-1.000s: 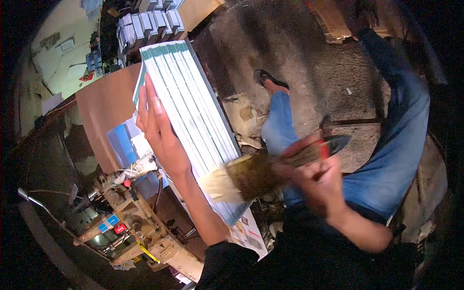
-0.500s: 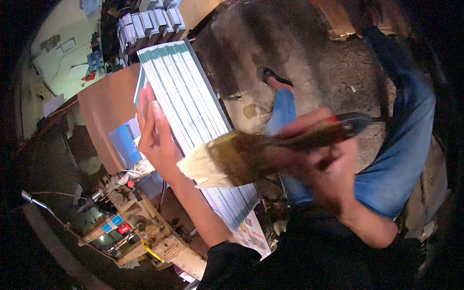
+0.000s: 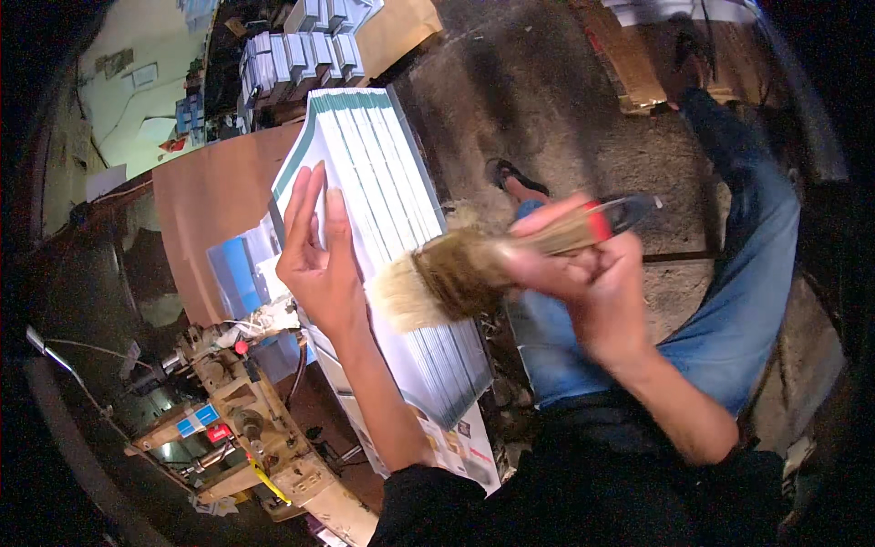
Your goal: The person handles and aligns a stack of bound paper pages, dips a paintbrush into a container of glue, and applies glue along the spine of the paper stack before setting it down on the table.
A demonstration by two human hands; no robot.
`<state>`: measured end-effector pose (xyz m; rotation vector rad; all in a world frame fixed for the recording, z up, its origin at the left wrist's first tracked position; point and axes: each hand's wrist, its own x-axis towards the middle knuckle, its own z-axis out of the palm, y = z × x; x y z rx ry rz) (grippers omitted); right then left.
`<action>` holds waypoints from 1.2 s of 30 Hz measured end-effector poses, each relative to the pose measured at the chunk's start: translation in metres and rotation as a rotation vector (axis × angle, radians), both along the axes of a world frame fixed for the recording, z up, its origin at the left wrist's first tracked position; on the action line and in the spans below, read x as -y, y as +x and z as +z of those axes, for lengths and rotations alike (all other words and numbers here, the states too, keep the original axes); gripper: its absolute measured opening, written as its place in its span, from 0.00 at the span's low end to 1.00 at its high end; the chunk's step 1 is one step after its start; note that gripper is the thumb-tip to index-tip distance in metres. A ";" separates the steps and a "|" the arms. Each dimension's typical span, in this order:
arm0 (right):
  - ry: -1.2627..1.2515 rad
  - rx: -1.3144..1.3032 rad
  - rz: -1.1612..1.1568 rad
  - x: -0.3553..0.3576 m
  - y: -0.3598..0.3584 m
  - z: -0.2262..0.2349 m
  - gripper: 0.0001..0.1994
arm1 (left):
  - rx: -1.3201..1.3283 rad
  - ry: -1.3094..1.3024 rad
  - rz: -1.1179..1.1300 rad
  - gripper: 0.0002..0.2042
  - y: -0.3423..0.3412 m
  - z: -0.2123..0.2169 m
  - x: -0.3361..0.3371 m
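A row of folded paper booklets [image 3: 379,155], white with green edges, stands with its spines up in the middle. My left hand [image 3: 321,264] lies along its left side, fingers stretched out and thumb apart. An outer white sheet leans outward there, beyond my fingertips. In my right hand [image 3: 583,283] is a wide paintbrush [image 3: 460,269] with pale bristles and a handle banded in red and black. Its bristles are over the spines, near my left wrist; whether they touch the paper I cannot tell.
At the lower left stands a tan machine [image 3: 264,438] with metal rods. Bundled booklets [image 3: 273,66] are stacked at the far left, beyond a brown board [image 3: 205,196]. Blue printed sheets [image 3: 239,273] lie beside my left hand. My jeans-covered leg [image 3: 747,273] stretches out at right.
The brush has tipped and shifted slightly right and up along the spines. The outer sheet on the left has spread away from the row. My view has shifted a little.
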<state>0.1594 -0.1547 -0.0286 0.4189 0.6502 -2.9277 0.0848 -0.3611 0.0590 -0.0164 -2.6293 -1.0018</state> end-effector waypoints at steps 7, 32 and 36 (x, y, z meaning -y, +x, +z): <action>0.202 -0.053 -0.117 -0.021 0.007 0.019 0.11 | -0.001 0.025 -0.017 0.19 0.001 0.000 0.000; 0.201 0.112 0.108 -0.003 -0.029 0.008 0.12 | 0.076 -0.046 -0.104 0.24 0.001 0.004 -0.007; 0.374 -0.085 -0.099 0.008 -0.040 0.004 0.12 | 0.117 -0.101 -0.078 0.22 -0.001 0.002 -0.007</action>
